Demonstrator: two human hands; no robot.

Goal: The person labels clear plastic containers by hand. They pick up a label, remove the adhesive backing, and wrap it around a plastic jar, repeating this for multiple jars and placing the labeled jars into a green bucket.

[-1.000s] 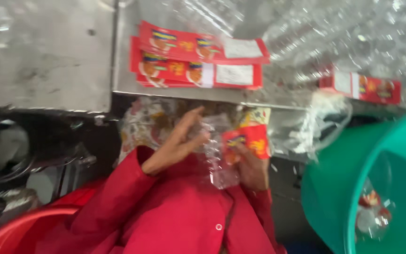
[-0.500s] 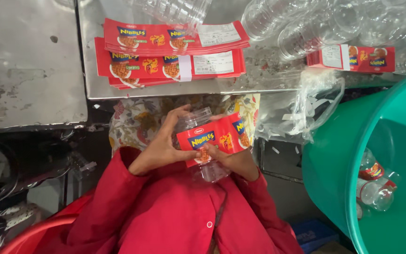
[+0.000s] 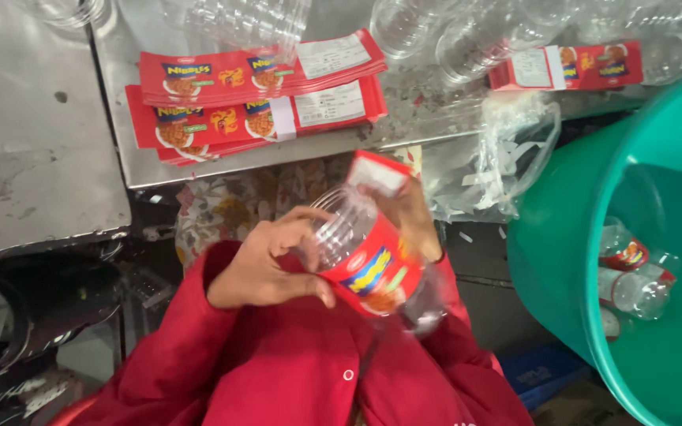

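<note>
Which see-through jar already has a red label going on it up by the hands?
The clear jar held between the left hand and right hand. The bare jars on the metal table have no label.

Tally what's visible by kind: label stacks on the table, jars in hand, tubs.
Red label stacks on the metal table: 3
Clear jar held in left hand and right hand: 1
Green tub: 1
Total: 5

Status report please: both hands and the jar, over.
Left hand and right hand both gripping clear jar. Red label wrapped around it. Nothing obstructing.
</note>
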